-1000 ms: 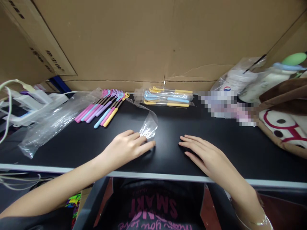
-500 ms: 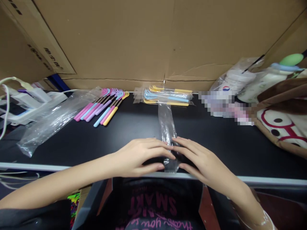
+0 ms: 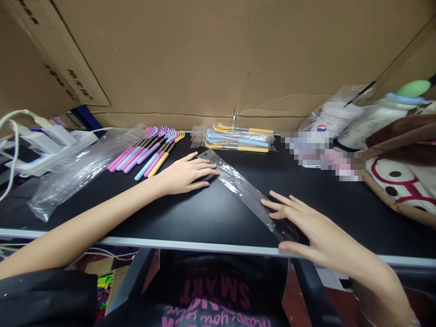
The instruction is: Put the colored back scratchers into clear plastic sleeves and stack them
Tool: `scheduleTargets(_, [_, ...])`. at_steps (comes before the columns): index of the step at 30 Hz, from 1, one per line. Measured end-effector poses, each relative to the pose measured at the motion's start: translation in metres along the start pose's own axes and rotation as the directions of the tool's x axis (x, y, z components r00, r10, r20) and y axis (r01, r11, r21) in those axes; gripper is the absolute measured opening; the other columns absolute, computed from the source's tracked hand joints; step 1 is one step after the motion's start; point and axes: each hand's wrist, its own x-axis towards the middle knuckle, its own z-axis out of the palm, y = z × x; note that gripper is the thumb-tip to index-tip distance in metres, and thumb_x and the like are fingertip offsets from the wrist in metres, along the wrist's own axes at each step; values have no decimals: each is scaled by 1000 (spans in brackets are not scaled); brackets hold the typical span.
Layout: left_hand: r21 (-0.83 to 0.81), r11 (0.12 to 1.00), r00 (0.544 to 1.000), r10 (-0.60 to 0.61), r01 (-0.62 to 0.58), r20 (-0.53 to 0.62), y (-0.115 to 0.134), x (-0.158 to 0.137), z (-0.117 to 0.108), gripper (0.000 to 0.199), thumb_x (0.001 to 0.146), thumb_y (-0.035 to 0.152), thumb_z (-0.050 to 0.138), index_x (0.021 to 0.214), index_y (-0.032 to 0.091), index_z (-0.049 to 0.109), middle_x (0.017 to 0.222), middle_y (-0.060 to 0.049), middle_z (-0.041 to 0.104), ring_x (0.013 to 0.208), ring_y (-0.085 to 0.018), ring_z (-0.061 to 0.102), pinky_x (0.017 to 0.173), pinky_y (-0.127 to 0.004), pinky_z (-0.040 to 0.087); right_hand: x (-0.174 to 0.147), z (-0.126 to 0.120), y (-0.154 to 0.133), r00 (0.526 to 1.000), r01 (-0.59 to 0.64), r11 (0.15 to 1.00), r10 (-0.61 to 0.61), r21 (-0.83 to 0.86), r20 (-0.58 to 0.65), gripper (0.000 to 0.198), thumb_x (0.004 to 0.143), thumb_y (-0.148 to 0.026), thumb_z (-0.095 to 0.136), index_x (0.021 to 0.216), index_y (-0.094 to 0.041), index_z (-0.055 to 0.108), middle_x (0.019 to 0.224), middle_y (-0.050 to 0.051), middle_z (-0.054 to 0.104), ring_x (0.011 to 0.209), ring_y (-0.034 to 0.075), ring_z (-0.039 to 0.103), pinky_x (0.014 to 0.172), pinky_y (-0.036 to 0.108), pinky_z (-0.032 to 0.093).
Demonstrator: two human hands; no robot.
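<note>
A long clear plastic bag (image 3: 238,184) lies slantwise on the black table, its upper end toward the back and its lower end at the front edge. My left hand (image 3: 189,174) is flat with fingers stretched out, fingertips at the bag's upper end. Over the lower end, my right hand (image 3: 299,220) is spread, fingertips on or just above the plastic. Neither hand grips anything. Left of my left hand lie several back scratchers (image 3: 146,154) with pink, blue, purple and yellow handles. Behind the bag, several back scratchers in clear bags (image 3: 240,137) lie stacked crosswise.
A pile of clear bags (image 3: 81,168) lies at the left, beside a white power strip (image 3: 57,150) with cables. On the right are a bagged cup (image 3: 337,120), a pale bottle (image 3: 384,118) and a cartoon-patterned cloth bag (image 3: 398,177). Cardboard (image 3: 170,59) walls the back.
The bag has turned from pointing straight away to lying slantwise. My left hand has moved left and away from me; my right hand has moved right, so they are farther apart.
</note>
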Motion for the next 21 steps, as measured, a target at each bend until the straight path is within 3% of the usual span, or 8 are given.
scheduleTargets(3, [-42,999,1000,6,-6,-9,3,-7,0,43,107,43,40,143,24,55,145,-8,62,134,-23,56,121,-48,33,-6,-2,14,999,-46,999,46,13,-20,40,90,-53,67,120,-27,65,151,9,58,149,39,39,112,72,40])
scheduleTargets(6, [-67,998,999,7,-9,-35,8,-13,-4,41,107,41,41,138,21,60,130,-10,68,115,-22,65,101,-38,49,-15,-2,25,994,-96,995,97,23,-46,41,90,-51,66,124,-30,65,151,8,59,149,39,39,108,70,45])
scheduleTargets(8, [-73,997,998,15,-20,-66,11,-18,-5,37,106,37,42,130,21,65,122,-10,69,107,-22,66,92,-35,52,-22,-1,31,992,-113,993,115,29,-53,44,90,-50,65,131,-33,62,152,7,58,149,38,39,107,68,48])
scheduleTargets(12, [-139,988,991,49,-67,-127,18,-26,-3,30,105,29,44,115,20,70,134,-10,66,125,-24,60,106,-39,47,-31,3,40,987,-147,988,150,53,-59,45,95,-48,59,138,-37,57,155,2,54,153,35,31,111,64,46])
scheduleTargets(16, [-208,977,998,39,-48,-49,21,-36,1,32,107,33,42,128,22,63,148,-7,60,138,-24,53,117,-42,41,-25,3,46,983,-151,988,152,17,-102,40,97,-47,55,136,-39,58,154,-1,55,154,35,29,115,70,38])
scheduleTargets(21, [-212,977,1000,-4,3,-4,23,-48,6,39,108,41,40,140,27,57,153,-4,55,146,-24,46,123,-48,35,-11,2,57,982,-113,994,113,12,-148,32,99,-46,52,128,-38,64,145,0,64,148,36,41,112,73,39])
